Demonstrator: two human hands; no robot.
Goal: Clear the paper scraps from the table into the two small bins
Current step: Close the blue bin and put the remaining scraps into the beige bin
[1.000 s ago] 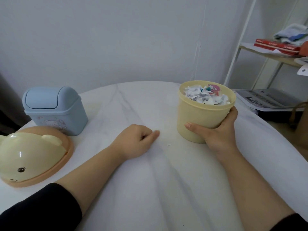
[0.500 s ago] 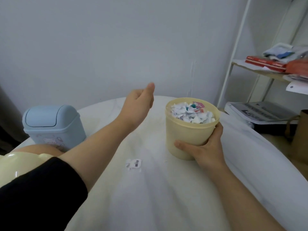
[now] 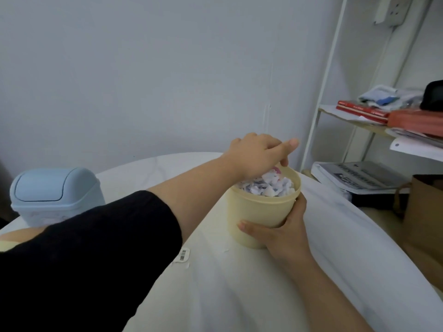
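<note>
Bin (image 3: 261, 212): wrapping right hand (image 3: 282, 238) round wall, prob. steadying vs tipping; holding left hand (image 3: 256, 154) over scraps (image 3: 268, 188) on top, fingers (image 3: 285, 161) bent down, can't tell if pinching any.

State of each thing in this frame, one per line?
yellow bin: upright, lidless, full of scraps.
blue bin: upright, swing lid shut.
barcode scrap: lying on the table, not yet binned.
left hand: over the yellow bin, grip unclear.
right hand: grips the yellow bin's side.
</note>
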